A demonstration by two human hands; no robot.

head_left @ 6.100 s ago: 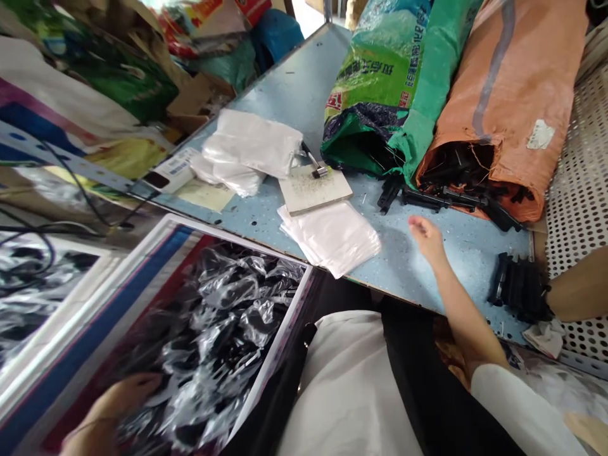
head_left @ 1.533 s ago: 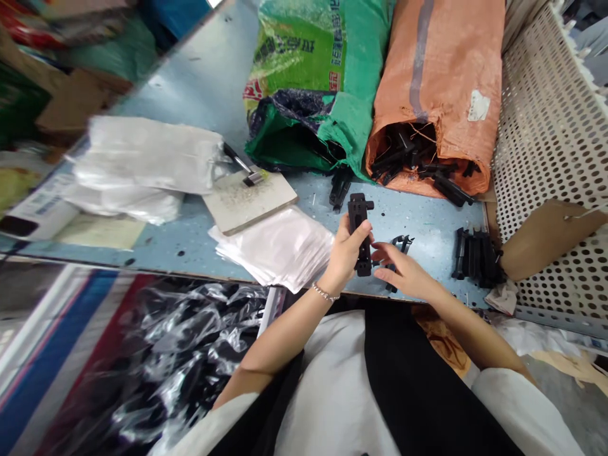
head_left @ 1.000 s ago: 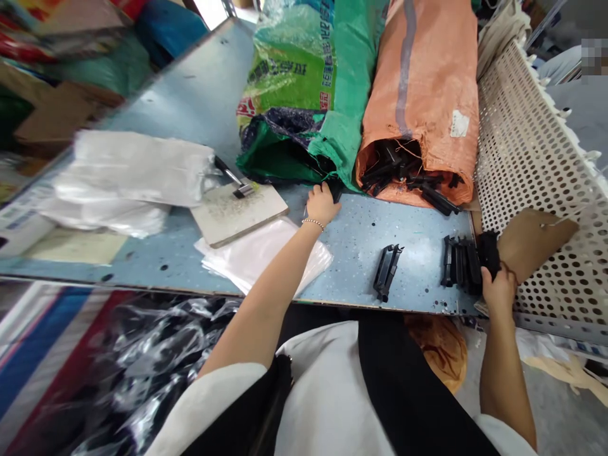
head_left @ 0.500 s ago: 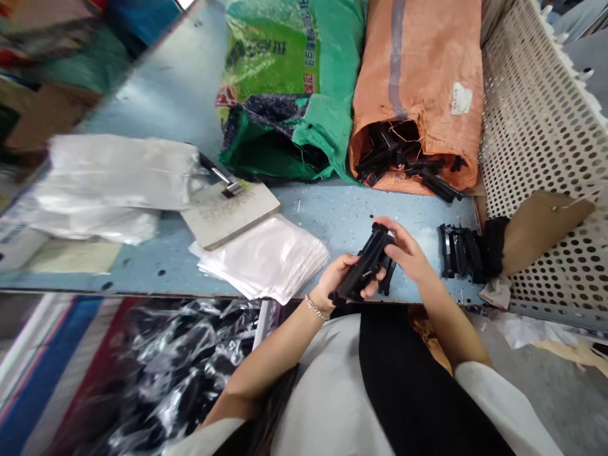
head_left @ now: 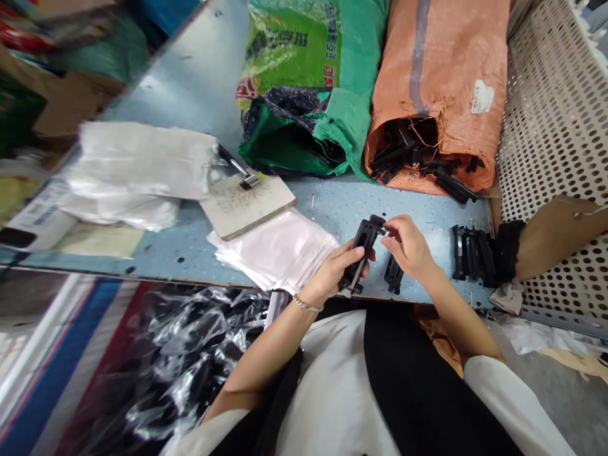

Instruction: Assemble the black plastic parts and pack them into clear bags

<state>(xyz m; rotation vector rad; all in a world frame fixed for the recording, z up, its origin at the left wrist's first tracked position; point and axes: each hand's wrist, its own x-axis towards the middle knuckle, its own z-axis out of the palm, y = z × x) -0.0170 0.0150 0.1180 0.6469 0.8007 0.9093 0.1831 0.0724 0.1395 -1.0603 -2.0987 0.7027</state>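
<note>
My left hand [head_left: 338,271] is wrapped round the lower half of a long black plastic part [head_left: 361,247], held tilted above the blue table's [head_left: 190,101] front edge. My right hand [head_left: 407,247] pinches the top end of that same part with its fingertips. Another black part [head_left: 392,276] lies on the table just under my right hand. A stack of clear plastic bags [head_left: 278,250] sits to the left of my left hand.
An orange sack [head_left: 439,95] spilling black parts and a green sack [head_left: 308,88] lie at the back. A row of black parts [head_left: 477,253] stands at the right by a perforated white panel [head_left: 555,126]. A board with a small tool [head_left: 247,196] and white bags [head_left: 137,164] lie left. A box of bagged parts [head_left: 190,354] sits below.
Both hands lifted the black part slightly higher and more upright. My right hand shifted from gripping its side to pinching its top end.
</note>
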